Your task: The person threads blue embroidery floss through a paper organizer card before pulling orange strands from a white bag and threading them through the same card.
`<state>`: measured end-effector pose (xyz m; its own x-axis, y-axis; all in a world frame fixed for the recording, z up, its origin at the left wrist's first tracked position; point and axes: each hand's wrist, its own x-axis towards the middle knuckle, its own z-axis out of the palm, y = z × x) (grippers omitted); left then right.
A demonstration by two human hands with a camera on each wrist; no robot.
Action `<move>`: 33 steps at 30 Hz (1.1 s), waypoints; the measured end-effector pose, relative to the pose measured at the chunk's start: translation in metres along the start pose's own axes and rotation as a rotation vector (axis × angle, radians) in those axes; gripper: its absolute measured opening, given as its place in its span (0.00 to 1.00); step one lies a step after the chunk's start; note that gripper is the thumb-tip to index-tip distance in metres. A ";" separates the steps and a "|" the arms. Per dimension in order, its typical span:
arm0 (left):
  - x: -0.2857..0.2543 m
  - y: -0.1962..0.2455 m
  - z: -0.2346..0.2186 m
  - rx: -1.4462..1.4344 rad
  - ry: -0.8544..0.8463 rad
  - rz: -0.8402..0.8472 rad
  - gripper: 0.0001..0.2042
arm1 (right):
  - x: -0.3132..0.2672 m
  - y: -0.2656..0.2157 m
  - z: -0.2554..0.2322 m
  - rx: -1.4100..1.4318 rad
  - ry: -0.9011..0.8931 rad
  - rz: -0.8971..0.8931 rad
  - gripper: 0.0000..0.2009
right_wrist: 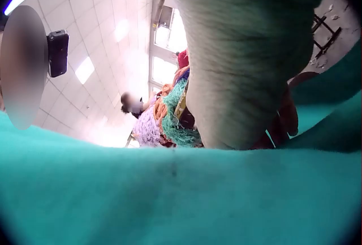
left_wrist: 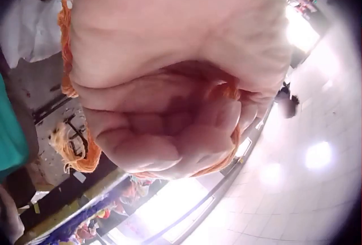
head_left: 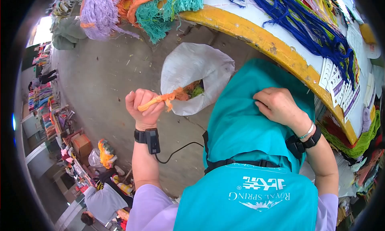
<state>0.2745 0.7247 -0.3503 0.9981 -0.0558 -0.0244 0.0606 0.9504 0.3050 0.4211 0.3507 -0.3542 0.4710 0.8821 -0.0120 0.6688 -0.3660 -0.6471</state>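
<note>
In the left-wrist view only, the palm (left_wrist: 147,95) shows, fingers (left_wrist: 198,150) gripping orange yarn (head_left: 162,98).

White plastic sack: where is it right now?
In the head view, the white plastic sack is just above centre, on the grey concrete floor, between the left hand gripping orange yarn and the teal cloth apron.

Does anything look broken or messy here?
Yes, a little. The yellow-painted table edge looks worn, with dark chips in its paint. Small pale scraps litter the grey floor, so it looks untidy. The stringy orange yarn in the left hand doesn't look odd.
</note>
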 end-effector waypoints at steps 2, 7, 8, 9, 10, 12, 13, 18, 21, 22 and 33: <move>0.007 0.002 0.016 0.015 -0.059 0.000 0.23 | 0.001 -0.001 -0.001 0.014 0.011 -0.012 0.05; 0.025 0.001 0.073 0.034 -0.208 0.039 0.22 | 0.007 -0.007 -0.008 0.037 0.011 -0.035 0.05; 0.028 0.001 0.088 0.016 -0.213 0.062 0.21 | 0.009 -0.010 -0.010 0.056 0.021 -0.048 0.05; 0.032 -0.002 0.103 -0.001 -0.219 0.085 0.21 | 0.011 -0.012 -0.012 0.076 0.030 -0.062 0.05; 0.037 -0.006 0.119 -0.007 -0.217 0.109 0.20 | 0.014 -0.015 -0.014 0.094 0.039 -0.076 0.05; 0.050 -0.014 0.152 -0.009 -0.207 0.157 0.18 | 0.022 -0.021 -0.019 0.127 0.077 -0.066 0.12; 0.057 -0.018 0.167 -0.006 -0.200 0.180 0.17 | 0.026 -0.026 -0.022 0.141 0.098 -0.060 0.16; 0.095 -0.025 0.205 0.172 -0.545 -0.120 0.15 | 0.056 -0.067 -0.051 0.627 0.262 -0.084 0.37; 0.119 -0.016 0.217 0.217 -0.487 -0.021 0.09 | 0.060 -0.073 -0.058 0.742 -0.025 -0.086 0.21; 0.131 -0.006 0.217 0.249 -0.485 0.002 0.07 | 0.061 -0.069 -0.046 0.682 0.020 -0.203 0.12; 0.272 0.068 0.161 0.962 0.002 0.131 0.24 | 0.028 -0.045 -0.042 1.053 -0.165 0.293 0.14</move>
<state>0.5515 0.7253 -0.1832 0.9973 0.0340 0.0645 -0.0716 0.2924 0.9536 0.4284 0.3794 -0.2931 0.3961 0.8601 -0.3215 -0.3169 -0.2006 -0.9270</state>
